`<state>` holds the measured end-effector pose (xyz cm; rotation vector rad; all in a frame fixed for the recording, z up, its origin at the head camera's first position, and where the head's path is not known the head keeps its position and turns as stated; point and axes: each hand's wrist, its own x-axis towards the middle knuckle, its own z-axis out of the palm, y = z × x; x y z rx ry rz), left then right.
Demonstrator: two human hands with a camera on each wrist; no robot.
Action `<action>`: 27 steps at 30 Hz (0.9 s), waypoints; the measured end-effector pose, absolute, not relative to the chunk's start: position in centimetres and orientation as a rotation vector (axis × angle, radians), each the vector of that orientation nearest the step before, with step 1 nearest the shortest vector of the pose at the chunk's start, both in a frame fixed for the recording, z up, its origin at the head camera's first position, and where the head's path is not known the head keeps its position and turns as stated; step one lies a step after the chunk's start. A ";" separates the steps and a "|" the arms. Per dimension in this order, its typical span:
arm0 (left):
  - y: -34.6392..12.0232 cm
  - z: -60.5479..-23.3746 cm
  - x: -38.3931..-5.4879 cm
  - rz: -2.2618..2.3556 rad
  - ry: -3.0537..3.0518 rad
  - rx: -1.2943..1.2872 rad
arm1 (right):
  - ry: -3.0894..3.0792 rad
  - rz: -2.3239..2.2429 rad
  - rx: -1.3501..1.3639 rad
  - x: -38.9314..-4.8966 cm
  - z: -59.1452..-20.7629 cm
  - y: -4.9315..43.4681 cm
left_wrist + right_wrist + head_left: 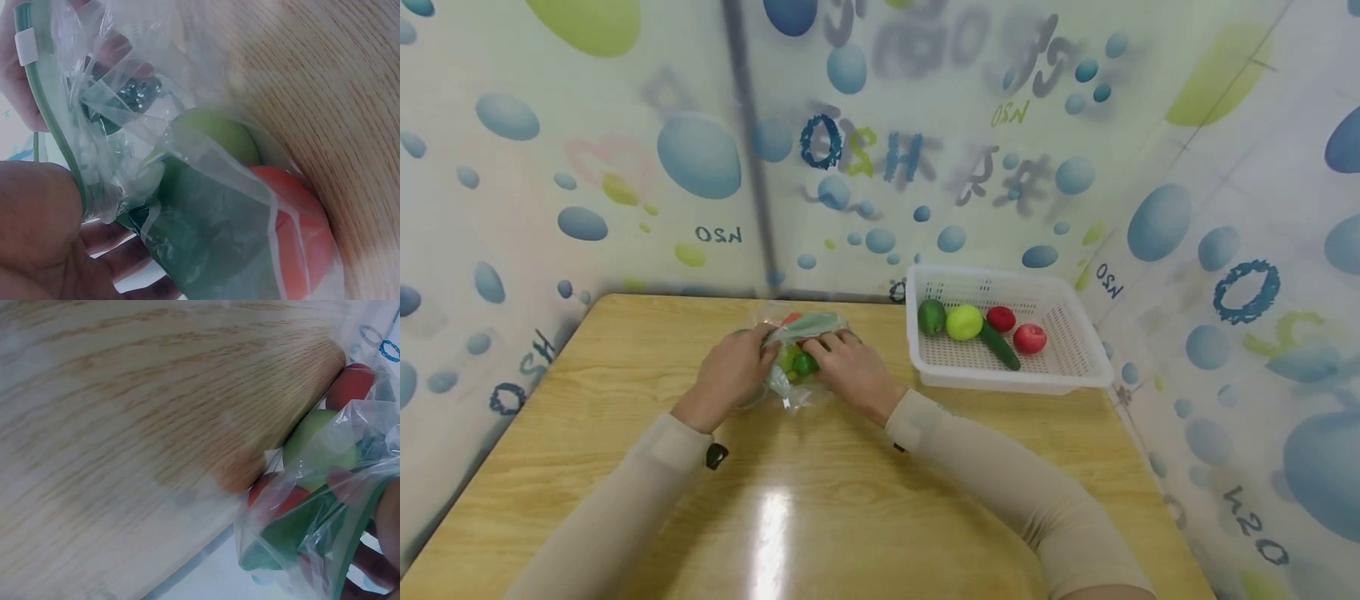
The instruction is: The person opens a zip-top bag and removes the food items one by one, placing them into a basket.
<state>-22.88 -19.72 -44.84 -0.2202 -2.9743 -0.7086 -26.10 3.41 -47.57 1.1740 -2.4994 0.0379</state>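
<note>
A clear plastic zip bag (811, 327) with a green strip along its mouth lies on the table between both hands. My left hand (730, 372) grips the bag's left side near the mouth. My right hand (856, 375) holds its right side, fingers curled over the edge. A white slider (25, 47) sits on the green strip in the left wrist view. Through the plastic show a light green round fruit (215, 134) and a red round one (300, 231). The right wrist view shows another red piece (275, 495) and a dark green vegetable (284, 534) inside.
A white perforated basket (1000, 377) stands at the back right. It holds a dark green vegetable (932, 317), a light green fruit (964, 322), a cucumber (1000, 345) and two red fruits (1030, 338). Patterned curtains (865, 208) border the wooden table (850, 508).
</note>
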 end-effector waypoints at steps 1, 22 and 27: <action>-19.7 -44.8 -22.9 -0.709 -2.974 -0.220 | -2.506 0.064 1.173 -26.1 -47.6 3.5; -19.8 -44.9 -22.8 -0.743 -2.989 -0.242 | -2.423 0.568 1.102 -26.4 -46.8 5.6; -20.0 -44.9 -22.8 -0.728 -2.976 -0.227 | -2.340 0.632 1.164 -25.9 -45.5 6.3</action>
